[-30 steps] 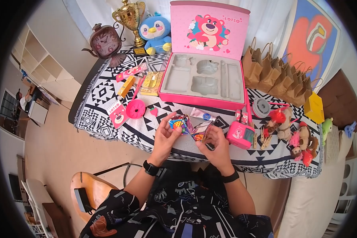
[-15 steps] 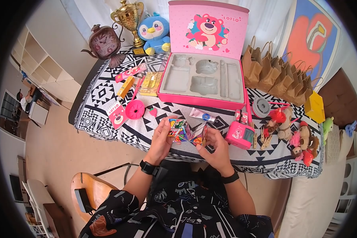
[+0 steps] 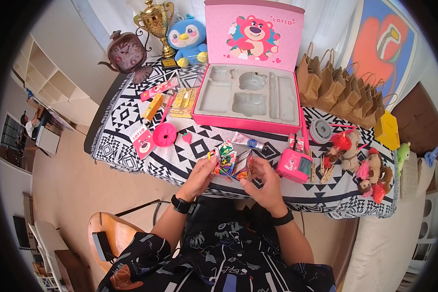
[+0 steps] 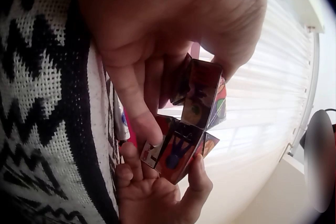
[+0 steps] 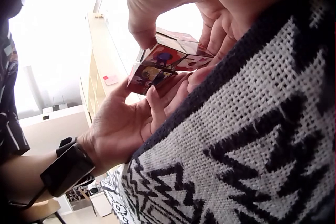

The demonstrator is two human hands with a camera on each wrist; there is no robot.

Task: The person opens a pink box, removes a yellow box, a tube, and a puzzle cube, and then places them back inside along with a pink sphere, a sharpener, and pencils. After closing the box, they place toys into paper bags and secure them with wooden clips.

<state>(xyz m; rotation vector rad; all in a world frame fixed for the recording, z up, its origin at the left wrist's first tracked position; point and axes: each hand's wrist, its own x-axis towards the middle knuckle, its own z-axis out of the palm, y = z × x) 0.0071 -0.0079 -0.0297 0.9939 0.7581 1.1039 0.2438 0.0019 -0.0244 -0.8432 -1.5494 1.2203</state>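
A colourful folding picture cube (image 3: 227, 162), partly unfolded into joined blocks, is held between both hands above the table's front edge. My left hand (image 3: 198, 179) grips its left side, thumb on the near face. My right hand (image 3: 265, 184) pinches its right side between thumb and fingers. In the left wrist view the cube (image 4: 202, 90) shows dark, glossy faces at angles to each other. The right wrist view shows the cube (image 5: 164, 56) with the left hand (image 5: 123, 121) under and beside it; some fingertips are hidden behind the blocks.
Behind the hands stands an open pink box (image 3: 248, 124) with a grey moulded tray. A white tube (image 3: 247, 141) lies just beyond the cube. To the right are a pink sharpener-like item (image 3: 295, 164) and small dolls (image 3: 373, 175); to the left, a notepad (image 3: 143, 141) and pink disc (image 3: 165, 135).
The cube's blocks have turned, with different coloured faces now showing and one part raised at the middle. Both hands have shifted slightly and still hold it.
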